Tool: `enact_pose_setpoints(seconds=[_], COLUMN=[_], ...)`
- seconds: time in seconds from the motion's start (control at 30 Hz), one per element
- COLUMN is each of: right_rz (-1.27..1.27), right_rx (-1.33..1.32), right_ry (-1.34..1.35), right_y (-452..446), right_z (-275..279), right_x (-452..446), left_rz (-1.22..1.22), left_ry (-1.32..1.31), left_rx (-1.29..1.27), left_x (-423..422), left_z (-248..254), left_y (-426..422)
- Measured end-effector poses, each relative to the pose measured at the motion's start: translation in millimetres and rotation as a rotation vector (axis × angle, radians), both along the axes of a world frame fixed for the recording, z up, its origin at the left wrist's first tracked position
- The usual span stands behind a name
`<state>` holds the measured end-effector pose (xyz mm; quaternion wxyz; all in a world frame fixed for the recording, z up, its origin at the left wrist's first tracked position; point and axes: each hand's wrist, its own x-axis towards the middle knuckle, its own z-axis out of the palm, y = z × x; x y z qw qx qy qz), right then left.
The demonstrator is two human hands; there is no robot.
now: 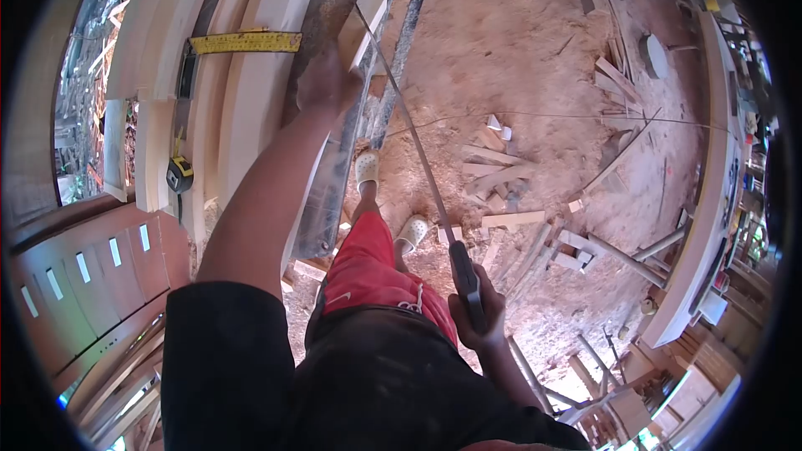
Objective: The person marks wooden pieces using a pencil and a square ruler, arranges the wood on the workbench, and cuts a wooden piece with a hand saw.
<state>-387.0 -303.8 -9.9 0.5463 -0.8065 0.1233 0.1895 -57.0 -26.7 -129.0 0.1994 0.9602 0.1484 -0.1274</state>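
My right hand [479, 309] is wrapped round the dark handle of a handsaw [415, 135]. The saw's long thin blade, seen nearly edge-on, runs up and to the left, and its tip lies across a short pale wood block [364, 27]. That block sits at the edge of a dark bench [324, 200]. My left arm stretches forward, and my left hand [330, 83] grips the block's near end, its fingers partly hidden and blurred. Left of that hand lie long planed boards [261, 92], with a yellow folding ruler [246, 42] across them.
A yellow-and-black tape measure [180, 174] rests on the boards at left. Wood offcuts [501, 171] and sawdust cover the floor to the right. A long beam [697, 225] stands further right. A slotted brown panel [96, 271] is at lower left. My feet in pale clogs [367, 167] stand beside the bench.
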Motion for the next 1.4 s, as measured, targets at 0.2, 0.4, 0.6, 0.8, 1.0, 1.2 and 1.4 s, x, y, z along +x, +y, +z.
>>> enact_pose_setpoints(seconds=[0.2,0.4,0.6,0.8,1.0,1.2,1.4], right_rz=[-0.061,-0.001,-0.025,0.035,-0.013,-0.051,0.011], right_rx=[0.133,0.084,0.074,-0.012,0.180,0.143,0.163], right_ry=[-0.230,-0.334,-0.309,-0.115,-0.365,-0.478,-0.308], right_y=[81,117,35,7,117,141,121], right_z=[-102,-75,-60,-24,-102,-98,-75], right_x=[194,286,71,23,293,329,283], left_rz=[-0.043,-0.079,-0.028,-0.055,-0.033,0.011,-0.006], left_ry=[-0.030,-0.103,0.027,-0.082,-0.121,-0.061,-0.066], left_rx=[-0.017,-0.033,-0.029,0.016,-0.069,-0.101,-0.066], left_x=[6,-1,1,3,-1,4,1], left_z=[-5,-8,15,-7,0,4,6], left_y=[1,5,-1,5,-3,1,2])
